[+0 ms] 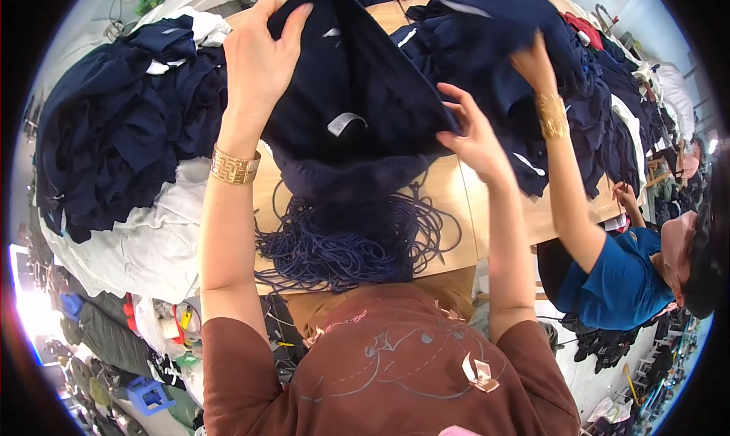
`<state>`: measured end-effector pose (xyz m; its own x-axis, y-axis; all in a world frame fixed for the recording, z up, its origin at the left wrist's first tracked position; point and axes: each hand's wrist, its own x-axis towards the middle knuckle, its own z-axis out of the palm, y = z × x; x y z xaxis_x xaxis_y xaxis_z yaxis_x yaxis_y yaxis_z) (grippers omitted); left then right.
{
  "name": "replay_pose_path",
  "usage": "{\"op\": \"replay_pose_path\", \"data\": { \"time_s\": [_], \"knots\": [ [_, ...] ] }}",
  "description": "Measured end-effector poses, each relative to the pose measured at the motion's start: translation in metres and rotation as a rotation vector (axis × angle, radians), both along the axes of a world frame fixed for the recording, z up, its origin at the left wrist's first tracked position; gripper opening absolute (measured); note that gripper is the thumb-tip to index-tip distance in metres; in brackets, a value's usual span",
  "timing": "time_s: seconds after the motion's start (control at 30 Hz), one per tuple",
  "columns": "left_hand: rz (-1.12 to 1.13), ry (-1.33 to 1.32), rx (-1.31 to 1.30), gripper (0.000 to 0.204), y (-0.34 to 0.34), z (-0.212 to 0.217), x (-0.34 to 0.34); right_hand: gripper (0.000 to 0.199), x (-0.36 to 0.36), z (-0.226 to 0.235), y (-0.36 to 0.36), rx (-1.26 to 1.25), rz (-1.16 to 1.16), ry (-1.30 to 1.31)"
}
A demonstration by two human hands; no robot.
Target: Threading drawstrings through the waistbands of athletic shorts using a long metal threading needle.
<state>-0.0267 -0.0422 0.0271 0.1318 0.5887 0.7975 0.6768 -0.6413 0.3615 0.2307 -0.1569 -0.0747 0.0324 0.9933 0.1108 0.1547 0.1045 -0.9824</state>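
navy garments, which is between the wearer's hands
The garment above the cords, left hand gripping it, right hand at its edge; others are heaped or with a co-worker.

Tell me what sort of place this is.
Probably a garment workshop: heaped navy garments, a tangle of blue cords on a table, and a co-worker handling dark cloth.

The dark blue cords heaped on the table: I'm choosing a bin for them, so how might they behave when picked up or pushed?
The cords would probably droop, since they lie in slack curves. Lifting a few would likely drag others along, as the strands cross and loop. Pushed, the loose heap might spread across the table rather than roll.
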Motion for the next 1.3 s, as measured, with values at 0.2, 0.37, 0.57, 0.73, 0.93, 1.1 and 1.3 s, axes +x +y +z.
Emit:
{"op": "replay_pose_path", "data": {
  "time_s": [0.2,0.37,0.57,0.73,0.93,1.1,1.3],
  "knots": [
    [0.35,-0.063,0.328,0.032,0.052,0.033,-0.037,0.086,-0.047,-0.044,-0.029,-0.039,0.06,-0.13],
    [0.067,0.154,0.089,0.026,0.021,0.017,-0.029,0.089,-0.048,0.012,-0.064,0.045,0.093,-0.222],
    [-0.668,0.446,-0.02,0.02,-0.11,-0.054,0.054,0.063,-0.036,0.068,-0.072,0.421,-0.165,-0.657],
    [-0.547,0.135,-0.121,0.036,-0.124,-0.097,0.049,0.014,-0.033,0.055,-0.084,0.246,-0.071,-0.619],
    [-0.147,0.112,-0.64,0.034,-0.111,-0.124,-0.003,0.015,0.009,0.058,-0.093,0.361,-0.372,-0.549],
    [-0.475,-0.183,-0.595,0.017,-0.08,-0.037,-0.046,0.011,0.028,0.059,-0.087,0.538,-0.503,-0.452],
    [-0.018,0.524,-0.432,0.047,-0.065,-0.06,-0.033,0.015,-0.028,0.053,-0.051,0.247,-0.385,-0.331]
  ]
}}
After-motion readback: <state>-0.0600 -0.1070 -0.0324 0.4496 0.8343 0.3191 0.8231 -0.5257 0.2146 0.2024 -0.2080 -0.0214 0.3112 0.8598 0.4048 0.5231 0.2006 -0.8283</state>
